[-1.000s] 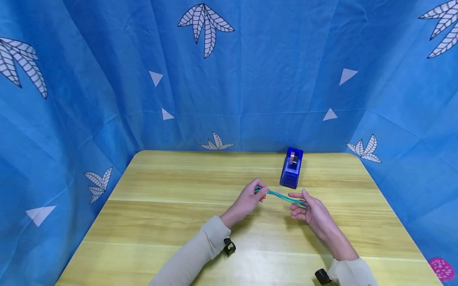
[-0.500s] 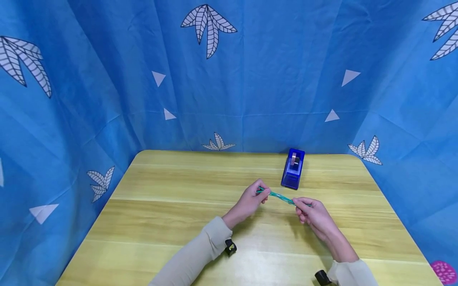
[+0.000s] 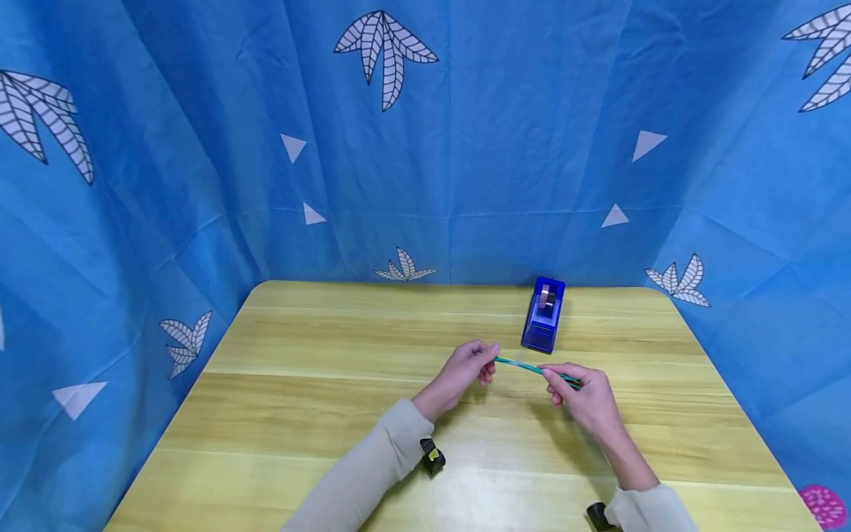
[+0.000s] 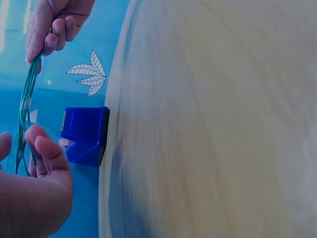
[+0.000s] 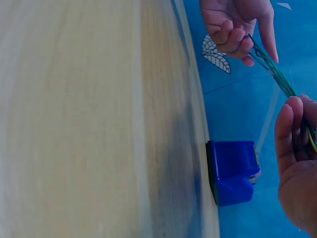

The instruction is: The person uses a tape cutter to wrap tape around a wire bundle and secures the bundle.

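Note:
In the head view, a thin bundle of green and yellow wires (image 3: 521,365) stretches between both hands above the table. My left hand (image 3: 464,369) holds its left end among curled fingers; in the right wrist view the thumb (image 5: 268,37) stands straight, apart from the wires. My right hand (image 3: 583,391) pinches the other end between thumb and fingers, and the tail of the bundle shows past the thumb. From the left wrist, the strands (image 4: 25,106) run up to the right hand (image 4: 59,20). A blue tape dispenser (image 3: 544,316) stands just beyond the hands.
The wood-grain table (image 3: 319,347) spreads out under both arms. A blue curtain (image 3: 505,148) printed with leaves and triangles hangs behind it and at both sides. Small black cameras (image 3: 433,457) sit at the wrists.
My right hand, its fingers spread around the wires a second ago, now pinches them. My left thumb, laid across the bundle before, now points outward, and that hand has turned slightly.

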Motion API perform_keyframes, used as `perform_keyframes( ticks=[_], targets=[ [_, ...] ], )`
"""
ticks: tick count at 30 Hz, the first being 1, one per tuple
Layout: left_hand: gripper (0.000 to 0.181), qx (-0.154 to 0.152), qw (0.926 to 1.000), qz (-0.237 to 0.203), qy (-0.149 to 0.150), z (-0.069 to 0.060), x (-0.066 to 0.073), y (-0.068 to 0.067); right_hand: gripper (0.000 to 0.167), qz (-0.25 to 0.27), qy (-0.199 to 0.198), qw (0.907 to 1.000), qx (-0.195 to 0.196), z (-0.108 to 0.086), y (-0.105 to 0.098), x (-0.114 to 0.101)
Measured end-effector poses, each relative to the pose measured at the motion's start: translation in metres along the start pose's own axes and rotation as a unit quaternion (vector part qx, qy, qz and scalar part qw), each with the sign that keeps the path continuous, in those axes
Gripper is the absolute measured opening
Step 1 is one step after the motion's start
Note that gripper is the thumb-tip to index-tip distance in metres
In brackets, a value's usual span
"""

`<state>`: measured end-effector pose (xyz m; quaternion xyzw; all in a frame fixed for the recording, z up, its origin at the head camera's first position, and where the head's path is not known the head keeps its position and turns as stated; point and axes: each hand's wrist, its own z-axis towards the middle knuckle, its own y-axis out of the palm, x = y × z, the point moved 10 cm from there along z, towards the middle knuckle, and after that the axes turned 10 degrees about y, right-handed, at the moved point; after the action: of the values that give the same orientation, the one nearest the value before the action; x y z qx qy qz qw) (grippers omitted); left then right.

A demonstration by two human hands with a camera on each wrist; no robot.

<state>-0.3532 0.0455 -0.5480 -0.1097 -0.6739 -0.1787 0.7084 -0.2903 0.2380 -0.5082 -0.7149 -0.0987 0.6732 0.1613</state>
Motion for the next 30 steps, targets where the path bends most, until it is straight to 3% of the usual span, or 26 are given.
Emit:
perform_keyframes(
  ticks=[7, 11, 13, 18, 22, 26, 30],
  targets=[
    [0.021, 0.024, 0.9996, -0.012, -0.003, 0.001, 0.0, 0.0, 0.021, -0.02, -0.012, 0.9997, 0.012, -0.002, 0.001, -0.002],
    [0.02, 0.026, 0.9996, -0.01, 0.007, 0.001, 0.002, 0.0, 0.027, -0.012, 0.017, 0.9998, -0.007, -0.001, 0.005, 0.006],
    [0.019, 0.026, 0.9996, -0.001, 0.015, 0.0, 0.004, -0.001, 0.035, 0.02, 0.042, 0.9984, -0.031, 0.002, 0.009, 0.012],
    [0.015, 0.018, 0.9977, 0.039, 0.053, 0.001, 0.015, 0.003, 0.054, 0.128, 0.141, 0.9785, -0.08, 0.007, 0.014, 0.033],
    [0.016, 0.012, 0.9957, 0.055, 0.073, 0.0, 0.021, 0.007, 0.053, 0.162, 0.185, 0.9627, -0.113, 0.006, 0.017, 0.041],
    [0.016, 0.012, 0.9946, 0.065, 0.08, 0.0, 0.023, 0.008, 0.051, 0.164, 0.19, 0.9581, -0.138, 0.004, 0.022, 0.041],
    [0.018, 0.008, 0.9929, 0.074, 0.093, -0.001, 0.026, 0.009, 0.044, 0.156, 0.185, 0.9621, -0.126, 0.005, 0.022, 0.04]
  ],
)
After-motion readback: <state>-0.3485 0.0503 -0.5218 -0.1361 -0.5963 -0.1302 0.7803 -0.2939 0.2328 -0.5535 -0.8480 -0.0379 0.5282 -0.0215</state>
